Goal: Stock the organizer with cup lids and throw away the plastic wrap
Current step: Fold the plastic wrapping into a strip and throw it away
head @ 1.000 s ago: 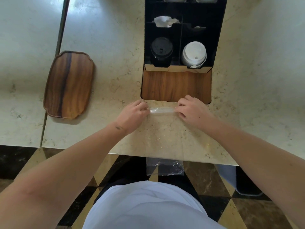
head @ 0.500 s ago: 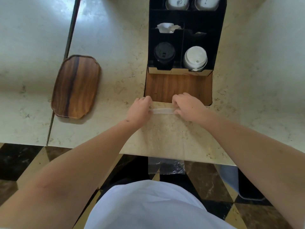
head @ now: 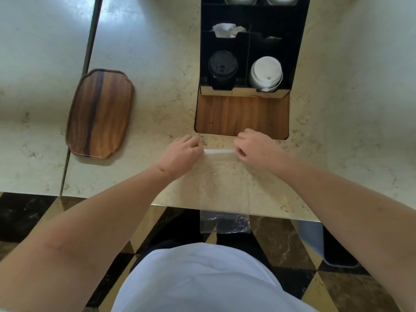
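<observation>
A clear plastic wrap (head: 222, 183) lies flat on the marble counter and hangs over its front edge. Its far end is rolled into a thin white strip between my hands. My left hand (head: 181, 155) pinches the strip's left end and my right hand (head: 253, 147) pinches its right end. Just beyond stands the black organizer (head: 297, 48) on a wooden base. A stack of black lids (head: 222, 66) fills its front left compartment and a stack of white lids (head: 266, 72) the front right one.
A wooden tray (head: 100, 113) lies on the counter to the left. Crumpled paper (head: 226, 30) sits in a middle compartment, and white cups show at the organizer's far end. A grey bin (head: 315, 242) stands on the floor below the counter edge, at the right.
Both hands have stayed on the rolled end of the wrap, shifting slightly along it. The view has tilted a little.
</observation>
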A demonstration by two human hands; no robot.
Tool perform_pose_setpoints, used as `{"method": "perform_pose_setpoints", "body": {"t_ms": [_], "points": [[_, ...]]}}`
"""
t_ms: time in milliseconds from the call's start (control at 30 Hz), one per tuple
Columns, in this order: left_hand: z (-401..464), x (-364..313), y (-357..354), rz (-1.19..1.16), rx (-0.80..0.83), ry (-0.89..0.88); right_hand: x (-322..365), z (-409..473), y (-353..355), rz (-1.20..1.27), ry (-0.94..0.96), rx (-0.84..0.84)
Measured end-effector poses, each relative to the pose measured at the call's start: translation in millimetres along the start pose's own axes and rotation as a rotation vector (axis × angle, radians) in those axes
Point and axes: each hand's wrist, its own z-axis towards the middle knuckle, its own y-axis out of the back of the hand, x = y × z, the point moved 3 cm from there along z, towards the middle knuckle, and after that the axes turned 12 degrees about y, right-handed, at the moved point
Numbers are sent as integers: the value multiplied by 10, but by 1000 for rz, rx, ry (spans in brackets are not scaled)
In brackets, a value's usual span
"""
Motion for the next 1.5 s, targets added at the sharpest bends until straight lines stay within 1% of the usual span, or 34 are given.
{"method": "perform_pose_setpoints", "body": {"t_ms": [133,200,267,367,433,500,600,733,800,900,1000,1067,1133,1233,1333,1500], "points": [[-110,163,4,76,-38,-52,-3,-128,-17,-49,-28,-57],[-138,179,50,108,-23,-65,7,-177,-12,-74,-26,-71],[-139,87,118,76,-25,29,45,-186,-8,-109,-15,-64],[-53,-139,186,-173,-116,210,75,-153,9,-155,-23,-46],[55,-300,179,-281,-91,292,81,-147,3,-181,-30,-35],[165,-409,112,-311,-20,328,93,-158,-18,-192,-31,-36],[274,-406,-4,-288,59,368,77,-160,-65,-197,-49,-44],[301,-264,-102,-305,89,455,92,-243,-112,-115,-113,-34],[298,-263,-117,-301,115,444,126,-317,-126,-69,-143,-9],[319,-299,-111,-261,125,406,107,-296,-55,-70,-219,-8],[326,-312,-120,-232,124,385,10,-172,12,48,-290,-35],[334,-301,-126,-227,136,386,-41,-62,13,155,-290,-27],[357,-280,-134,-227,156,393,-70,42,-24,212,-275,29],[395,-277,-126,-232,202,377,-106,97,-96,259,-284,89],[407,-269,-91,-196,230,327,-149,60,-105,293,-301,81],[381,-255,-71,-174,253,234,-134,11,-44,296,-230,136]]}}
